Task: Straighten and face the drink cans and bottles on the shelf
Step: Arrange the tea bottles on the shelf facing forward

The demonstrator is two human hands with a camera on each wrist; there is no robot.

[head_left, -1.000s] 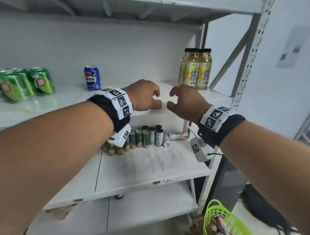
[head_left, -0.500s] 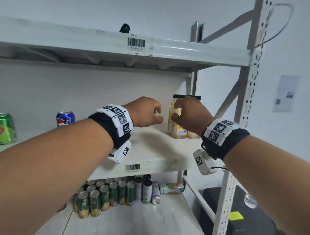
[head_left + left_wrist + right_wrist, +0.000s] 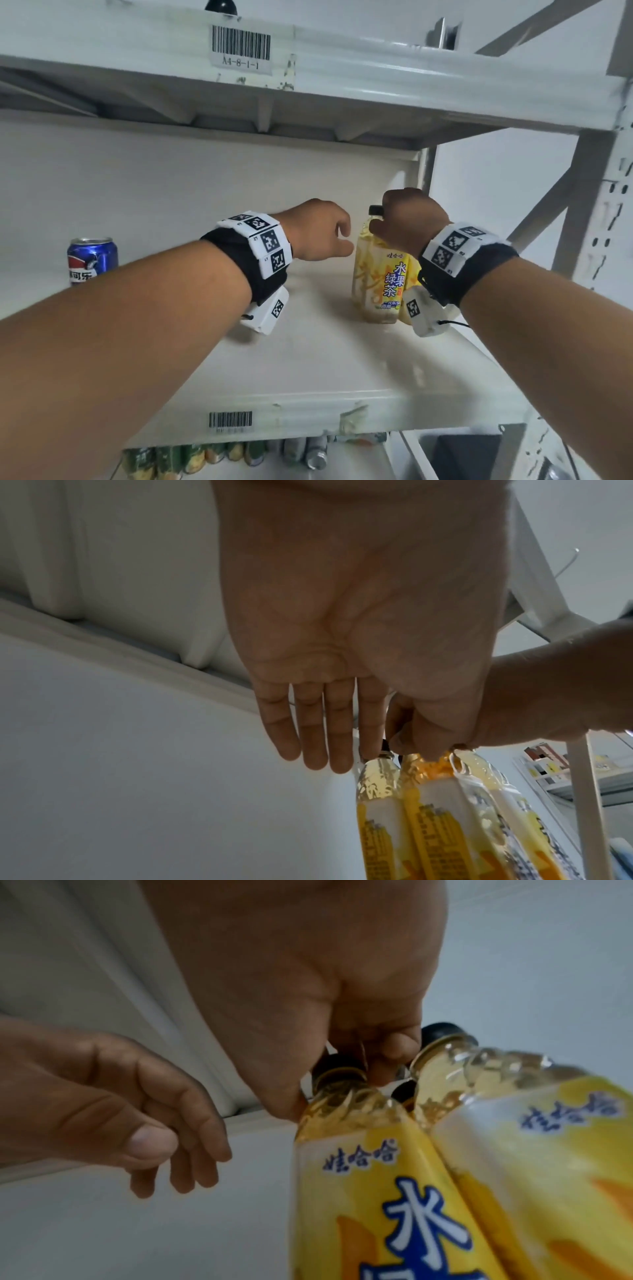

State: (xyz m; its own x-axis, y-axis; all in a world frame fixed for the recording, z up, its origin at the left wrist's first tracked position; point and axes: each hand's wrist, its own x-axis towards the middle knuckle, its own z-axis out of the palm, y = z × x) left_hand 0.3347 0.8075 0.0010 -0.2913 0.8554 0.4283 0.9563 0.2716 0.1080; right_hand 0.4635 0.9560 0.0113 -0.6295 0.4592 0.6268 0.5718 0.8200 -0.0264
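A cluster of yellow-labelled tea bottles with black caps stands at the back right of the white shelf. My right hand comes down on their tops, with the thumb on the front-left bottle's shoulder and fingers curled among the necks. The right wrist view shows that right hand pinching the neck of a tea bottle. Just left of the bottles, my left hand hangs relaxed and holds nothing. In the left wrist view its fingers point down beside the bottles. A blue cola can stands at far left.
The upper shelf hangs low over the hands. A perforated upright post and a diagonal brace bound the right side. Several green cans stand on the shelf below. Bare shelf board lies between the cola can and the bottles.
Both hands have risen and reached farther in to the tea bottles. The right hand, beside them half a second ago, now grips their tops; the view has tilted up.
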